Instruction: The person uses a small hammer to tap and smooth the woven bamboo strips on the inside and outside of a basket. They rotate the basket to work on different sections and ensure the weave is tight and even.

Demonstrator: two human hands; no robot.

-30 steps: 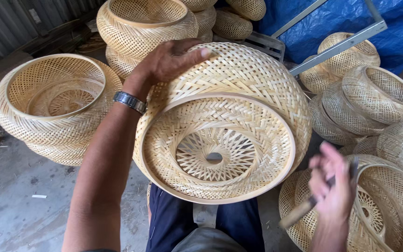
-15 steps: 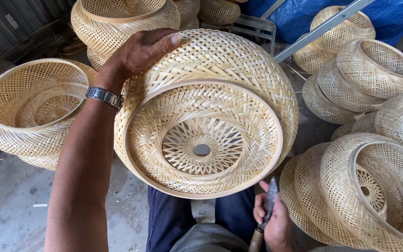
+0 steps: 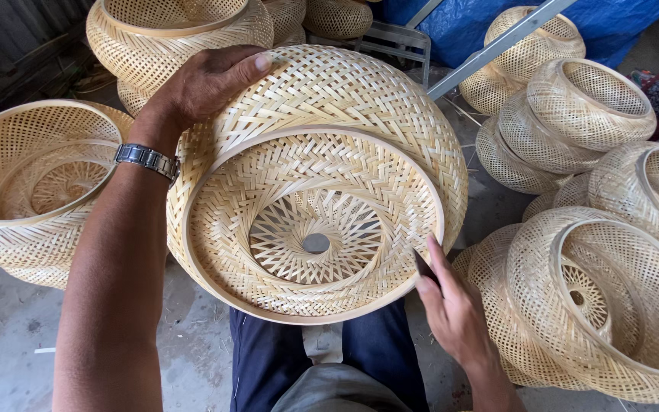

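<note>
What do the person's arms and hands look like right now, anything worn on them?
Both forearms are bare, with no sleeves or gloves in view. The left hand has a silver metal link wristwatch at the wrist. The right hand wears nothing visible; its fingers are bare.

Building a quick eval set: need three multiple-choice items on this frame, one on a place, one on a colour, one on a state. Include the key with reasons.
1. Where does the left hand rest?
A. on the upper outer wall of the woven basket
B. inside its central hole
C. on the floor

2. What colour is the sheet behind the stacked baskets?
A. red
B. blue
C. white

3. How does the held basket face?
A. opening toward the camera
B. opening turned flat on the floor
C. crushed flat

Key:
1 A, the fingers spread across its top outside.
2 B, blue shows at the top right.
3 A, its rim and inner weave are in view, with the right hand at the lower right edge.
</note>
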